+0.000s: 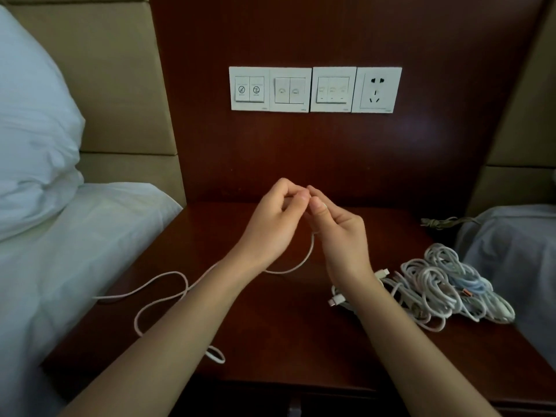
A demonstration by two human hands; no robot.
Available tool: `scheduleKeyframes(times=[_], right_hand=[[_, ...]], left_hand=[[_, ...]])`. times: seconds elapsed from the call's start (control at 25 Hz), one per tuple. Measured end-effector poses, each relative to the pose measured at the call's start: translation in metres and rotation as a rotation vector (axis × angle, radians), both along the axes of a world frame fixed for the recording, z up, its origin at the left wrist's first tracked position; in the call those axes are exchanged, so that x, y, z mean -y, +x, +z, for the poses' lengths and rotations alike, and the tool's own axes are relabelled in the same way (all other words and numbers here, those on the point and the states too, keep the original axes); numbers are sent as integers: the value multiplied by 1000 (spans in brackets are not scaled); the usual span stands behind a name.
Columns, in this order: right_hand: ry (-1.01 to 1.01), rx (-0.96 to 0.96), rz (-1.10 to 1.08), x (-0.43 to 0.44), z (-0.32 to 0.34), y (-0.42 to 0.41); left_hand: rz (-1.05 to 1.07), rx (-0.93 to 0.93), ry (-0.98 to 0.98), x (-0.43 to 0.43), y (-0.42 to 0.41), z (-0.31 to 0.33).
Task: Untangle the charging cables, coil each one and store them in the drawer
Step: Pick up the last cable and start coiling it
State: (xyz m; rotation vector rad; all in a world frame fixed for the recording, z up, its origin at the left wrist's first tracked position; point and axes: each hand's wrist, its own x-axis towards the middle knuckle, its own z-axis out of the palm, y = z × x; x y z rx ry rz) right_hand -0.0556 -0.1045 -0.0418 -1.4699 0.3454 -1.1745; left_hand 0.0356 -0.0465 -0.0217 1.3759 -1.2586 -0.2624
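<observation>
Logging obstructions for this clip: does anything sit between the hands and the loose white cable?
Nothing visible: left hand and right hand both pinch the cable above the nightstand; the tangled pile lies apart at right.

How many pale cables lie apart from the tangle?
1: the pale cable, pinched by left hand and right hand, trails left across the nightstand. Pile at right may hide others.

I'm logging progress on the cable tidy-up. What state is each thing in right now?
Left hand: pinches the loose cable above the nightstand.
Right hand: pinches the same cable, fingertips meeting the left's.
Loose cable: uncoiled, lifted by both hands, rest trailing in loops on the nightstand.
Cable pile: tangled, on the nightstand's right side, untouched.
Drawer: seems shut; only its top edge shows.
Wall socket: nothing plugged in.
</observation>
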Motion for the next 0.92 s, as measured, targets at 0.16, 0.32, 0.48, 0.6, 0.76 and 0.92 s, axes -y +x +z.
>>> scheduleKeyframes(times=[0.16, 0.32, 0.48, 0.6, 0.76, 0.92], right_hand=[[160, 70, -146, -3, 0, 6], [89, 5, -186, 5, 2, 1], [98, -111, 7, 11, 10, -9], [6, -327, 160, 14, 11, -15], [105, -214, 295, 16, 7, -10], [276, -24, 272, 21, 9, -8]], left_hand=[[24, -22, 1, 11, -9, -7], [-194, -226, 176, 10, -16, -8], [-233, -431, 125, 8, -12, 1], [-275, -680, 0, 9, -4, 5], [-15, -224, 62, 12, 4, -4], [-55, 101, 183, 7, -4, -10]])
